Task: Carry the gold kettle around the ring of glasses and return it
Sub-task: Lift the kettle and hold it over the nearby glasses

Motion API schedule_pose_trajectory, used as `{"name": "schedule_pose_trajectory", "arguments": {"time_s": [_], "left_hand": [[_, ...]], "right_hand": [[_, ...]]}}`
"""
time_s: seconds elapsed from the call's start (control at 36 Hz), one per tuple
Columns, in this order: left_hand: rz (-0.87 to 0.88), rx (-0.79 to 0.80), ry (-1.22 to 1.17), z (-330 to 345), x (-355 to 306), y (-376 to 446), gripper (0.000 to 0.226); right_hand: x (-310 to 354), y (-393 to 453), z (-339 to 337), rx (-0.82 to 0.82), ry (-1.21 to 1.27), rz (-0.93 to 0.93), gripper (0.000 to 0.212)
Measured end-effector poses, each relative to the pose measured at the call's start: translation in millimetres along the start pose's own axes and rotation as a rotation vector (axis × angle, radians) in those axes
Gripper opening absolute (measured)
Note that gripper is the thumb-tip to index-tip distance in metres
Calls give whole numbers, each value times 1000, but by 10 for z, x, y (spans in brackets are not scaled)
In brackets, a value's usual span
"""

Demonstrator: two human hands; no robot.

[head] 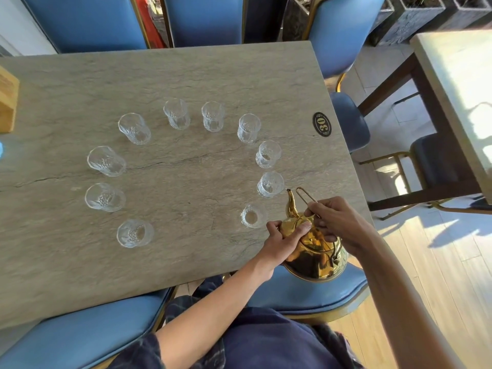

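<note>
One head-worn wide-angle view looks steeply down and forward, close above the table [186, 75].

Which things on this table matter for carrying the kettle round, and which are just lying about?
Part of the job: gold kettle, held by left hand and right hand; ring of glasses.

Just lying about: number plaque, wooden block, blue chairs.
</note>
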State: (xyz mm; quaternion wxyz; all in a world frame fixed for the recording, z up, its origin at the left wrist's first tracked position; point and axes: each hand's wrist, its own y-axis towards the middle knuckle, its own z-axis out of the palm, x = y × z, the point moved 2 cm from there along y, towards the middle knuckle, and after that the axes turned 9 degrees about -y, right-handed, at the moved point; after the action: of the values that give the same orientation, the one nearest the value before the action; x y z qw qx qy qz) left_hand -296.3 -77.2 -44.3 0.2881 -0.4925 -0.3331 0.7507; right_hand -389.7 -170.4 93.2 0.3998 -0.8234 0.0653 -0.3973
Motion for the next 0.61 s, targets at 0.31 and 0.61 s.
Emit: {"name": "schedule_pose_trajectory", "arguments": {"time_s": [0.31,0.61], "left_hand": [[8,6,-23,-23,18,16,88],[-1,10,-52,-28,25,31,87]], "right_hand": [[-7,6,17,-8,1,2,31],[27,10,26,-17,-10,10,29]]}}
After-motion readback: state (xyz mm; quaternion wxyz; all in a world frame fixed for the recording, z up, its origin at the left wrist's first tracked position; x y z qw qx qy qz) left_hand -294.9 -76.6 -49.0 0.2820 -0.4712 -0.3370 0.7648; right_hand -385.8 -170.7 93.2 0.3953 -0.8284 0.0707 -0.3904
